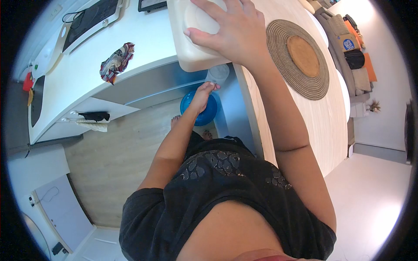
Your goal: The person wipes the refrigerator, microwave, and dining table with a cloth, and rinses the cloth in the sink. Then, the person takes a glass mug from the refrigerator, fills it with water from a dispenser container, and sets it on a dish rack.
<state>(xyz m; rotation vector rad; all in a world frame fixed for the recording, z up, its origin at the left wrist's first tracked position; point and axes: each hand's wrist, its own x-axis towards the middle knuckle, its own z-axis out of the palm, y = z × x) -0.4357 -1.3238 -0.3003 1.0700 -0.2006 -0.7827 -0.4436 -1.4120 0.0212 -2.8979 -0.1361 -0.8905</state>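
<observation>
My right hand (237, 32) rests on top of a cream plastic container (191, 58) at the counter's inner edge, fingers and thumb spread over its rounded surface. Lower down, my left hand (203, 96) has its fingers closed at the lower edge of a whitish, translucent cup (218, 73). Part of that cup is hidden beneath the cream container. Behind the left hand and wrist, a round blue object (211, 111) shows low near the floor; I cannot tell whether it is a bowl or a bucket.
A crumpled patterned cloth (117, 63) lies on the white counter (152, 37), with a black cooktop (91, 24) beyond. On the pale wooden table (324, 126) to the right is a round woven placemat (300, 58). Cloths (93, 116) hang from the left cabinet front.
</observation>
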